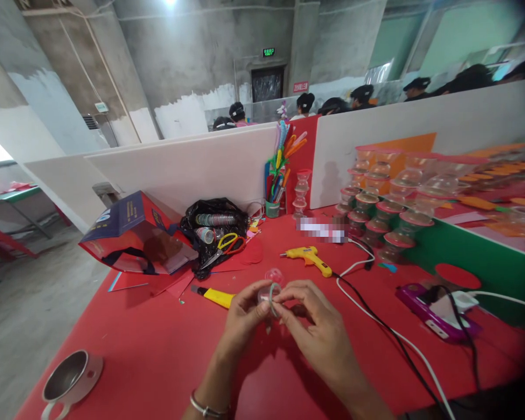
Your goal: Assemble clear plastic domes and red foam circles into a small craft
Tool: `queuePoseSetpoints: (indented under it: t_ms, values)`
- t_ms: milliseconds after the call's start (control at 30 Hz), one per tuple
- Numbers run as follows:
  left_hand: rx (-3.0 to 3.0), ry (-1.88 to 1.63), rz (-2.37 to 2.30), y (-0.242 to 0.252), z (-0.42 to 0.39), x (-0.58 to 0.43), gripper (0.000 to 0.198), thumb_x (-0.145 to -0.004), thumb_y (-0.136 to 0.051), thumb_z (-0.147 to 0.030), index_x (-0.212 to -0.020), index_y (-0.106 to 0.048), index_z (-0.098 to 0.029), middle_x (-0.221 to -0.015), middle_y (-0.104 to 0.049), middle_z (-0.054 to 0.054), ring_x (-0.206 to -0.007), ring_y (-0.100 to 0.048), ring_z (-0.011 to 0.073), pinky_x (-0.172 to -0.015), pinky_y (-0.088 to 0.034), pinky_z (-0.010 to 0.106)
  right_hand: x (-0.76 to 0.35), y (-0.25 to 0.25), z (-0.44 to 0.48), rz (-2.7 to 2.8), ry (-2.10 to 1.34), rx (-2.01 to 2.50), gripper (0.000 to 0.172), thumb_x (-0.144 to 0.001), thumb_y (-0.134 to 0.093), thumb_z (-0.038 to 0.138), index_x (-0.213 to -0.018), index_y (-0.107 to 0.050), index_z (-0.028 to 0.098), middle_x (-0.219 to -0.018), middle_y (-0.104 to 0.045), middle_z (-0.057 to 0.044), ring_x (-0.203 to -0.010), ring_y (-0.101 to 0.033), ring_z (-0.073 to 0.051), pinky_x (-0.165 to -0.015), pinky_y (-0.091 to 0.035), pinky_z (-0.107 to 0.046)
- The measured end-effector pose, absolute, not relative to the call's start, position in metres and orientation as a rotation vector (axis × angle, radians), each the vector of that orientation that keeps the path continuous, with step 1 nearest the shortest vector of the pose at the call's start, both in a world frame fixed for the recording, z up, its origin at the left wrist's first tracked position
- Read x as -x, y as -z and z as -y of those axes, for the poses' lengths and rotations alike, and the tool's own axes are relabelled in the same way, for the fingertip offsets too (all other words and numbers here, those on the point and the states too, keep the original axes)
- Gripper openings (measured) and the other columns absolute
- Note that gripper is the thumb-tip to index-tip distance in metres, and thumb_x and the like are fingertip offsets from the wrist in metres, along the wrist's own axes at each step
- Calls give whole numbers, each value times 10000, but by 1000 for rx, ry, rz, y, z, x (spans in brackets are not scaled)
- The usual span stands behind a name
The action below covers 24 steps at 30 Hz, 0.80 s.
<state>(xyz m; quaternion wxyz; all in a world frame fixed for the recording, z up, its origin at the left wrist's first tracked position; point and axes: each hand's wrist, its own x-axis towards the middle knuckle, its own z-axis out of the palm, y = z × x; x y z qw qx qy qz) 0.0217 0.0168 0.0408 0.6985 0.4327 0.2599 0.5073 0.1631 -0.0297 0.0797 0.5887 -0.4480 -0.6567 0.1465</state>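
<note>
Both hands meet above the middle of the red table. My left hand (244, 314) has its fingers closed around a small clear plastic cup (266, 293), tilted on its side. A thin pale green band runs along the cup's rim, and my right hand (317, 321) pinches at that rim. Just beyond the fingers lies a clear pinkish plastic piece (273, 274). A yellow utility knife (216, 296) rests by my left hand, partly hidden by it. Further back on the right lies a yellow glue gun (308, 256).
Scissors (227, 245) lie on a black plastic bag (216, 210) beside a toppled dark gift bag (131, 233). Stacked clear cups (376, 192) stand at the right. Cables run from a purple power strip (437, 312). A mug (72, 379) stands front left; dividers edge the back.
</note>
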Motion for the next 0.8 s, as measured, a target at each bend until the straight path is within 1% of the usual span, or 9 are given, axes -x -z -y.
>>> queuePoseSetpoints:
  t_ms: [167,267,400,500,667,800]
  values:
    - [-1018,-1141,-641,-37,-19,-20,510,-659,-862,-374,-1102,-729,-159,-880,-722,87,-513,-544,83,-476,-463,212,-164,-79,32,1532,-309,1080,62,-920,-570,215,-909,-628,234,-935,-620,-49,-820,-647,-140,-634,-597,-226]
    - [-1048,-1147,-662,-38,-20,-19,541,-641,-869,-391,-1111,-731,-162,-812,-711,70,-512,-535,85,-483,-467,215,-165,-78,33,1532,-338,1119,58,-922,-570,237,-904,-625,237,-943,-621,-54,-810,-651,-145,-589,-587,-215]
    - [-1109,-1149,-681,-42,-20,-19,532,-647,-859,-410,-1103,-737,-163,-737,-673,38,-492,-528,86,-476,-470,222,-166,-77,34,1523,-369,1128,49,-914,-575,228,-935,-616,244,-952,-620,-49,-797,-659,-138,-549,-571,-189]
    - [-1142,-1165,-697,-42,-21,-18,505,-651,-856,-401,-1086,-746,-169,-734,-660,30,-489,-526,85,-470,-463,222,-166,-77,34,1523,-380,1137,57,-911,-572,232,-944,-617,240,-958,-623,-54,-801,-666,-141,-544,-567,-191]
    - [-1141,-1186,-709,-41,-20,-17,478,-649,-862,-380,-1073,-759,-184,-732,-676,42,-547,-541,102,-535,-484,232,-164,-79,32,1507,-370,1141,45,-902,-578,238,-904,-621,225,-922,-631,-55,-795,-670,-147,-539,-560,-200]
    - [-1096,-1173,-687,-40,-20,-19,503,-636,-870,-379,-1083,-753,-180,-727,-677,41,-516,-534,98,-493,-477,226,-164,-79,32,1510,-366,1159,55,-906,-569,245,-904,-622,231,-926,-637,-55,-798,-667,-148,-551,-556,-206]
